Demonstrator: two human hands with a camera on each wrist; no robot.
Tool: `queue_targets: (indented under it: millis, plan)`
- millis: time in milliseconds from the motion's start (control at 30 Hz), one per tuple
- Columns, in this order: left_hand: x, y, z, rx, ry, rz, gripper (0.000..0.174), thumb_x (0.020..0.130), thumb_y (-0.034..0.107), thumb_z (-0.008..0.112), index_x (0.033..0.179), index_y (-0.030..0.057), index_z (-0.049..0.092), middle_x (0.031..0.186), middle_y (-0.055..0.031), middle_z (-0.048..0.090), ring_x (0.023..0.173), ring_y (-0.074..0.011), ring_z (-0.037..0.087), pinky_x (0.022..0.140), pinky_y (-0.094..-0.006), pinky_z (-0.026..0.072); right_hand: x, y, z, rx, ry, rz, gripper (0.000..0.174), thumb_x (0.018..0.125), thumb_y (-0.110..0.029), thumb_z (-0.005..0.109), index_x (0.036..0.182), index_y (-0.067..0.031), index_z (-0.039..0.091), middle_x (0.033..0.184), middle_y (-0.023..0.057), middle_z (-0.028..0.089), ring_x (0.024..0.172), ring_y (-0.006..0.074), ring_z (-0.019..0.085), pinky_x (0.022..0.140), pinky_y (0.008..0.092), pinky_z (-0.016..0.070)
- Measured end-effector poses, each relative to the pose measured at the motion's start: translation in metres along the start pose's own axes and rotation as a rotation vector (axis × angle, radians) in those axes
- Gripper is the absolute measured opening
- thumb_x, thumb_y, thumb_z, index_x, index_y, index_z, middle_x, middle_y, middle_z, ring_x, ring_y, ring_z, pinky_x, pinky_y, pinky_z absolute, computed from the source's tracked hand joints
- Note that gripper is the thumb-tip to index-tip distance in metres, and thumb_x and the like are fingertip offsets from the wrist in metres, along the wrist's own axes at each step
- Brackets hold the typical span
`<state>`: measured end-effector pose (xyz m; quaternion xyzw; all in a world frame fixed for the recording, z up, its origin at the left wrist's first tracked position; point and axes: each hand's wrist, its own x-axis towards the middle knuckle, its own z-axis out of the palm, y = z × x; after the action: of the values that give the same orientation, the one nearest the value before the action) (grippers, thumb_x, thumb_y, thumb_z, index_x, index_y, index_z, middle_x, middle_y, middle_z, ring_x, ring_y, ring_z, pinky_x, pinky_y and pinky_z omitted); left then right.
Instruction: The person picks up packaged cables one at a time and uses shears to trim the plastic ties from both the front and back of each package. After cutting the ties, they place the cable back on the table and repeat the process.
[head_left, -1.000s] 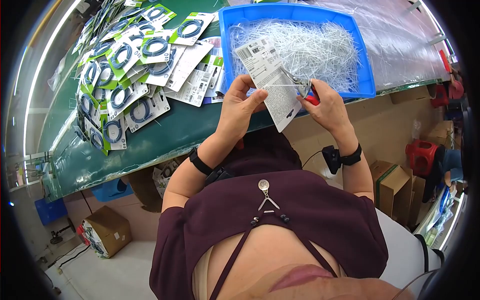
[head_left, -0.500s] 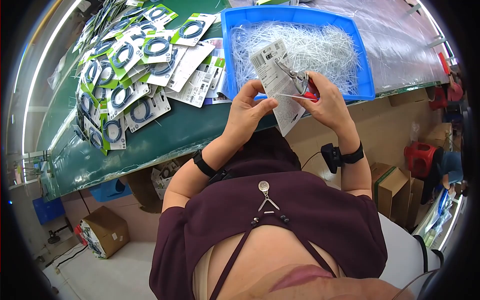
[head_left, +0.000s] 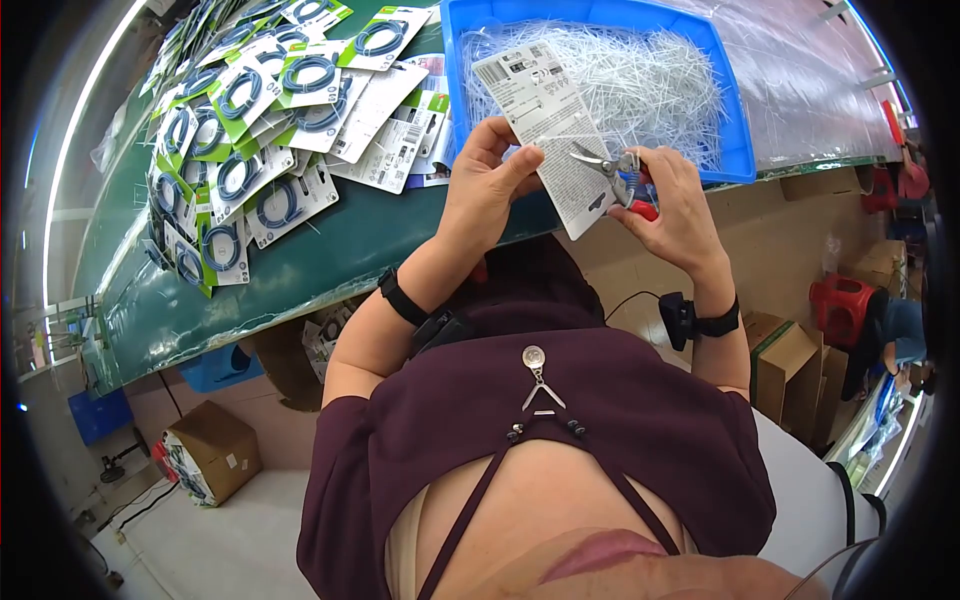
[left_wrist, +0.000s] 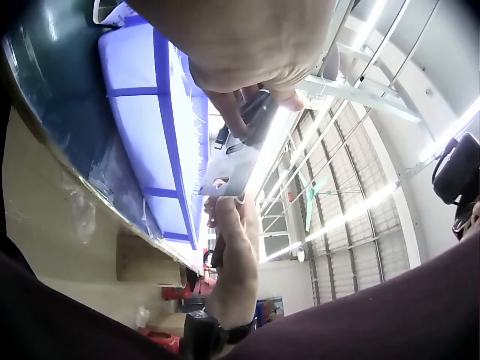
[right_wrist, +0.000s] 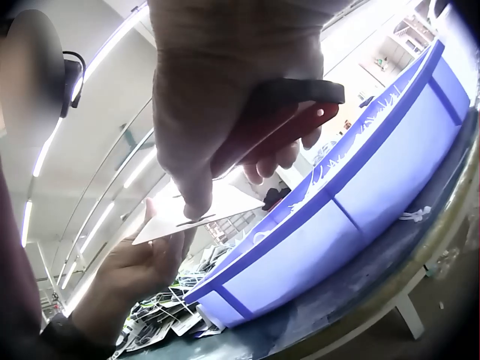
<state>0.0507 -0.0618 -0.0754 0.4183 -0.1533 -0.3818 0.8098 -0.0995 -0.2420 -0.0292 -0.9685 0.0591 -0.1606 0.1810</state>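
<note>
My left hand (head_left: 487, 185) holds a printed packaging card (head_left: 545, 115) by its left edge, thumb in front, the text side facing up. In the left wrist view, its fingers reach behind the card (left_wrist: 236, 161). My right hand (head_left: 675, 205) grips spring-loaded cutters (head_left: 617, 170) with red handles, their metal blades overlapping the lower part of the card. The right wrist view shows the red handle (right_wrist: 289, 127) inside the palm, and the thumb at the card's end beside its hanging hole. The card's other face is hidden in the head view.
A blue tray (head_left: 742, 140) heaped with thin white plastic strips (head_left: 650, 85) stands just behind the hands. At the left, many carded coils of dark cable (head_left: 310, 75) lie piled on the green table (head_left: 330, 240). Cardboard boxes (head_left: 785, 355) and a red stool (head_left: 838, 305) stand lower right.
The card first tipped and shifted right, then swung back left and up, now lying flatter to view. The cutters have moved toward its lower end. The white strip seen between the hands no longer shows clearly.
</note>
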Motion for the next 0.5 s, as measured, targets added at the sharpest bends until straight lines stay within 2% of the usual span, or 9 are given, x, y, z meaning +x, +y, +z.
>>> queue_targets:
  millis: [167, 300, 500]
  plan:
    - [0.0000, -0.0050, 0.0056, 0.007, -0.031, 0.010, 0.033, 0.088, 0.013, 0.069, 0.115, 0.0048, 0.050, 0.114, -0.0050, 0.057, 0.102, -0.0141, 0.060, 0.082, -0.0316, 0.0565, 0.0016, -0.0030, 0.0035, -0.008, 0.010, 0.017, 0.061, 0.072, -0.030, 0.080, 0.121, -0.0063, 0.053, 0.101, 0.0121, 0.056, 0.094, 0.0308, 0.054, 0.089, 0.0395, 0.0399]
    - [-0.0002, -0.0050, 0.0047, 0.017, -0.029, 0.014, 0.034, 0.088, 0.013, 0.070, 0.114, 0.0047, 0.050, 0.114, -0.0050, 0.057, 0.101, -0.0144, 0.061, 0.083, -0.0317, 0.0565, 0.0038, -0.0024, 0.0081, 0.023, 0.035, -0.039, 0.061, 0.071, -0.030, 0.080, 0.121, -0.0065, 0.053, 0.099, 0.0118, 0.056, 0.090, 0.0301, 0.054, 0.086, 0.0388, 0.0413]
    - [-0.0008, -0.0083, 0.0046, 0.022, -0.026, 0.011, 0.034, 0.087, 0.013, 0.070, 0.114, 0.0045, 0.050, 0.113, -0.0055, 0.057, 0.100, -0.0147, 0.061, 0.083, -0.0319, 0.0566, 0.0026, -0.0052, 0.0048, 0.047, 0.009, -0.001, 0.060, 0.072, -0.031, 0.080, 0.119, -0.0063, 0.054, 0.093, 0.0099, 0.055, 0.086, 0.0278, 0.055, 0.080, 0.0377, 0.0431]
